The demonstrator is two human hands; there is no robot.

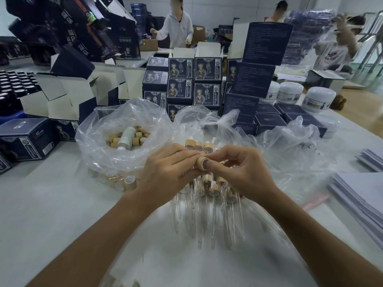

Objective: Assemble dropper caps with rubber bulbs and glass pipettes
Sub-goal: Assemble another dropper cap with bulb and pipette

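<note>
**Wooden cap held between both hands**

Your left hand (165, 172) and right hand (240, 170) meet above the bench (51, 204), fingers (182, 156) of both curled around one wooden dropper cap (202, 163), its open end facing you with your right thumb at the rim. Beneath lie finished droppers (209, 189) with glass pipettes (199, 220) pointing toward you. A clear bag (116, 141) at left holds loose caps. Behind stand navy cartons (208, 69); their print is too small to read. White jars (318, 99) sit right.
</note>
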